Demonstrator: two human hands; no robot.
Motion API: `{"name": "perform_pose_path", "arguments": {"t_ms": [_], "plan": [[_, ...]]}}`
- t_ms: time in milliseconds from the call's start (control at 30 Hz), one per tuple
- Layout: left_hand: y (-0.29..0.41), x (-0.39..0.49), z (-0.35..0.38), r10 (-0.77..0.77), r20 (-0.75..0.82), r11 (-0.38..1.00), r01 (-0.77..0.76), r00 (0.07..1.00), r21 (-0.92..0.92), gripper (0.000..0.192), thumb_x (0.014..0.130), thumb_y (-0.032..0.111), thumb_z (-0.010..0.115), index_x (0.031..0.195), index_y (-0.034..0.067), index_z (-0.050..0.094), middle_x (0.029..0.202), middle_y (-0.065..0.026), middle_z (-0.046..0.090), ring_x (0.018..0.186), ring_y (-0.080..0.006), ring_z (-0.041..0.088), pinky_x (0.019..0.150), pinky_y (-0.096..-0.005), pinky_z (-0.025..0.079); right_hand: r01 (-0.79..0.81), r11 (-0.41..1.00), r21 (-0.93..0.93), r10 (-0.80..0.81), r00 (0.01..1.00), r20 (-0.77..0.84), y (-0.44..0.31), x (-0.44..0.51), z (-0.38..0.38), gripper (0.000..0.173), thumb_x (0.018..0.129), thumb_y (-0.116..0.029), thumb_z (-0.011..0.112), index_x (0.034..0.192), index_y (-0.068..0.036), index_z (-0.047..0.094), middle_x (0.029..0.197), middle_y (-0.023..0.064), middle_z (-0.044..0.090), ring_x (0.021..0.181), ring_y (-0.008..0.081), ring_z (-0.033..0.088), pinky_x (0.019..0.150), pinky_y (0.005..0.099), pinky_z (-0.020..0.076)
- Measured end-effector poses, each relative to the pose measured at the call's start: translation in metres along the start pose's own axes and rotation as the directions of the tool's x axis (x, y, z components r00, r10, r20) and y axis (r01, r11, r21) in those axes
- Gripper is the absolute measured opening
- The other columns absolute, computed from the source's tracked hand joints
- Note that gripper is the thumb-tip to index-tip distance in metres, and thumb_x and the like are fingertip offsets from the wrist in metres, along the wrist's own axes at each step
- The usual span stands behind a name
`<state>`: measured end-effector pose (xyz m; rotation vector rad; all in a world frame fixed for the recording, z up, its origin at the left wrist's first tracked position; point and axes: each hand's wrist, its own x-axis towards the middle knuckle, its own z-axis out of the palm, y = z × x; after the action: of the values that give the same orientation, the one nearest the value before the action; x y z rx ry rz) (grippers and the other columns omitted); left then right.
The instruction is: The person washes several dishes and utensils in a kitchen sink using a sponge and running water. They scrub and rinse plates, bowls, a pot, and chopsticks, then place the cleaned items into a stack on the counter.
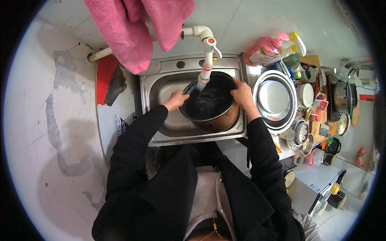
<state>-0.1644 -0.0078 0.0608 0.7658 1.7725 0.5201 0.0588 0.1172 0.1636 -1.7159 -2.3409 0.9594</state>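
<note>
A round pot (pixel 215 120) with a black inside and a brownish outer wall sits tilted in the stainless steel sink (pixel 164 120). My left hand (pixel 177 100) grips its left rim, thumb on top. On the opposite side, my right hand (pixel 242 93) holds the rim, its fingers partly hidden. Water runs from the white plastic faucet (pixel 208 51) into the pot, where some water shows over the dark bottom. The faucet's lever sticks out to the right.
Pink towels (pixel 129 36) hang over the pipe at upper left. Right of the sink stand nested basins (pixel 256 102), a pink pump bottle (pixel 265 49), stacked bowls (pixel 306 95) and a steel pot (pixel 342 98). A wall rises at left.
</note>
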Motion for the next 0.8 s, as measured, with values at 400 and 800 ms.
{"name": "perform_pose_path", "arguments": {"t_ms": [400, 800], "plan": [[0.091, -0.062, -0.085, -0.075, 0.04, 0.994, 0.072, 0.996, 0.079, 0.019, 0.072, 0.009, 0.052, 0.08, -0.008, 0.051, 0.058, -0.0118, 0.054, 0.042, -0.0193, 0.056, 0.033, -0.0293, 0.042, -0.611, 0.468, 0.638, 0.057, 0.742, 0.668, 0.049, -0.002, 0.108, 0.045, 0.071, -0.005, 0.054, 0.115, -0.007, 0.048, 0.085, 0.0046, 0.057, 0.054, 0.0128, 0.048, 0.044, 0.0242, 0.0368], [-0.009, -0.112, 0.013, 0.675, 0.098, 0.525, -0.569, 0.732, 0.633, 0.051, 0.073, 0.045, 0.06, 0.108, 0.009, 0.054, 0.103, -0.0258, 0.052, 0.088, -0.0408, 0.053, 0.076, -0.0404, 0.043, -0.035, 0.929, 0.368, -0.001, 0.995, 0.098, -0.033, 0.053, 0.102, 0.028, 0.067, -0.024, 0.066, 0.086, -0.003, 0.065, 0.068, 0.0118, 0.062, 0.064, 0.0157, 0.061, 0.062, 0.0297, 0.0461]]}}
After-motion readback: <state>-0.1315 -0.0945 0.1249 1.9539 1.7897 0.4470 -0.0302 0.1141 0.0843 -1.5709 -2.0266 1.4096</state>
